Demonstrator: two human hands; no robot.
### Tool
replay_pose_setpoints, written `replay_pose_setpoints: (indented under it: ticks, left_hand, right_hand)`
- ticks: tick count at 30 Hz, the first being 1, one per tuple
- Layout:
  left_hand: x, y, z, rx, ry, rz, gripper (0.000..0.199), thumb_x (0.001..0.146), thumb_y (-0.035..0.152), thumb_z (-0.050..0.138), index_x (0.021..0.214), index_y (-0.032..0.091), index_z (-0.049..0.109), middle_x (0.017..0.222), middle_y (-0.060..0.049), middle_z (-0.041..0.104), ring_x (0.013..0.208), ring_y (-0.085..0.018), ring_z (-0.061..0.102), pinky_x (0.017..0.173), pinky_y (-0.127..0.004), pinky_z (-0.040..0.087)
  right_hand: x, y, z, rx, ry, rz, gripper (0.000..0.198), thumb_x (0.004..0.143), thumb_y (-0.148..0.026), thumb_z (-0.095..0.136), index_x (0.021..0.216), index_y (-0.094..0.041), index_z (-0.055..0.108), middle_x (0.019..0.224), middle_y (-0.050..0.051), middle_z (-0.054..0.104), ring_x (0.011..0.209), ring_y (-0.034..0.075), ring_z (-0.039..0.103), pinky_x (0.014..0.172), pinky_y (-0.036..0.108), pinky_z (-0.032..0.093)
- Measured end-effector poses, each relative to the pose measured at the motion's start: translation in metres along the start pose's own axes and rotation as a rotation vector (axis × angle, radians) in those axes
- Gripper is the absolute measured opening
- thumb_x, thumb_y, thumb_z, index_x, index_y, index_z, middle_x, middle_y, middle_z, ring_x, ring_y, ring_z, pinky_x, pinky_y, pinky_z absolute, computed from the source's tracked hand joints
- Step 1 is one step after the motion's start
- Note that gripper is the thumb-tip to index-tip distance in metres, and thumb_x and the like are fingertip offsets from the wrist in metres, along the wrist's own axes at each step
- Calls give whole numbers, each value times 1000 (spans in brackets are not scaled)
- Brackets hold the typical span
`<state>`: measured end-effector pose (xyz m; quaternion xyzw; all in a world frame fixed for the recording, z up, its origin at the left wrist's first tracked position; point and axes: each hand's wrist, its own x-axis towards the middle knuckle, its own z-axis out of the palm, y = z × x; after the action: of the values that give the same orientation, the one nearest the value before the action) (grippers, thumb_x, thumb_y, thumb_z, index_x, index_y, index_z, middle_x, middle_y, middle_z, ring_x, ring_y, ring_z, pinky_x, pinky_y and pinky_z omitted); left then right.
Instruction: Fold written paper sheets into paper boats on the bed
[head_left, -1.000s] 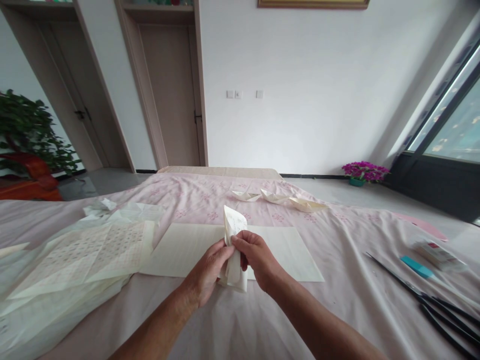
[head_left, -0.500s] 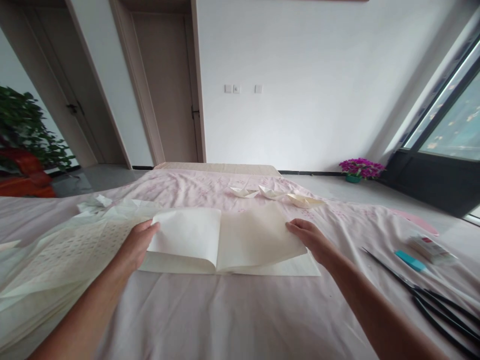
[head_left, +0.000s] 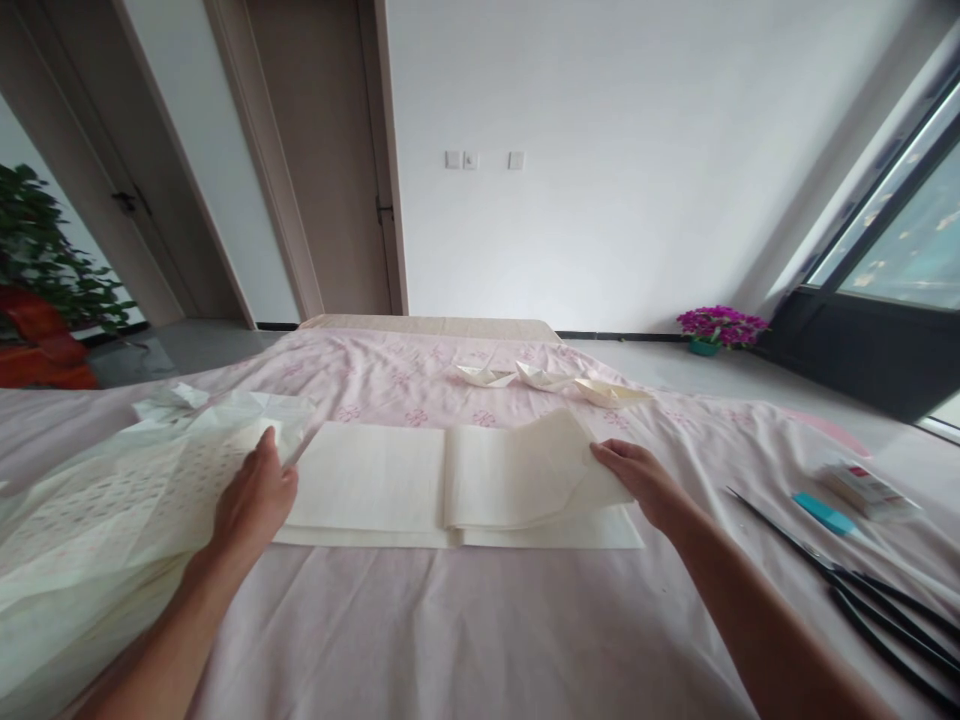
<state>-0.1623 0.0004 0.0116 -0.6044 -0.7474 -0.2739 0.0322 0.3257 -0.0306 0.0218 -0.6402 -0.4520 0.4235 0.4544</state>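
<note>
Cream paper (head_left: 382, 480) lies in front of me as an open, layered spread with a crease down its middle. Its right-hand leaves are lifted and curve upward at the outer edge, where my right hand (head_left: 634, 478) pinches them between thumb and fingers. Below them a flat lower layer shows. My left hand (head_left: 255, 495) is beside the paper's left edge, index finger stretched forward and thumb apart, with nothing seen in it. Under and beyond that hand spreads a pile of thin pale sheets (head_left: 112, 530), some with rows of cut holes.
Several folded paper boats, one a cream paper boat (head_left: 611, 393), stand beyond the spread. At right lie black-handled scissors (head_left: 825, 565), a blue eraser-like block (head_left: 823, 513) and a small clear-wrapped pack (head_left: 870, 488). A wrinkled pink floral cloth (head_left: 450, 640) covers the surface.
My left hand has let go of the paper's left leaf and moved left and slightly down. That leaf now lies flatter. The right hand still holds its side, slightly further right.
</note>
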Motion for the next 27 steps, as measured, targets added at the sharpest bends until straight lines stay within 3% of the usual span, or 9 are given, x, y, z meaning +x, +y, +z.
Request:
replay_pose_setpoints:
  ticks: [2,3,6,9,12,18,23,27]
  left_hand:
    - [-13,33,-6,-45,64,159,53,85,28,44,135,12,40,139,-20,43,129,-36,40,104,-50,33]
    - [-23,53,-8,-143,27,256,51,86,28,43,135,14,42,140,-16,44,131,-32,39,107,-46,32]
    - [-57,120,-8,-537,-285,461,43,89,35,43,130,23,49,134,-7,53,125,-23,48,107,-38,35]
    - [-88,177,0,-830,-502,454,53,88,41,49,138,23,42,142,-10,45,128,-26,44,106,-39,36]
    - [-101,212,8,-902,-473,414,61,88,42,51,142,20,35,146,-12,38,134,-27,35,110,-41,29]
    - [-102,227,10,-872,-414,384,67,88,48,49,146,22,27,150,-10,31,137,-28,31,111,-42,27]
    - [-100,225,10,-995,-508,263,60,87,44,52,140,22,38,141,-11,46,128,-29,43,102,-41,38]
    - [-96,222,11,-1031,-550,267,50,85,43,54,130,21,52,128,-10,59,119,-28,52,98,-37,42]
  right_hand:
    - [-8,-15,7,64,-21,-61,39,70,-55,66,71,-17,57,57,0,56,49,11,47,46,23,31]
    - [-13,-23,12,87,-36,-91,39,71,-55,65,71,-17,57,57,0,55,49,11,47,46,23,30]
    - [-27,-46,32,117,-40,-147,39,73,-55,64,67,-17,54,54,-3,50,47,9,42,45,22,27]
    - [-39,-60,53,165,-53,-203,40,74,-55,63,65,-18,51,51,-5,46,45,8,37,44,21,24]
    - [-48,-64,68,229,-102,-222,40,74,-56,63,66,-18,51,52,-5,46,46,8,37,45,21,25]
    - [-56,-66,87,357,-122,-163,33,74,-47,64,67,-19,48,55,-5,48,47,8,39,46,21,28]
    - [-55,-70,98,400,-141,-110,25,68,-33,65,61,-19,45,54,-5,49,46,7,40,45,21,28]
    - [-51,-70,100,432,-154,-96,21,66,-28,62,60,-19,45,51,-6,48,45,8,40,44,22,27]
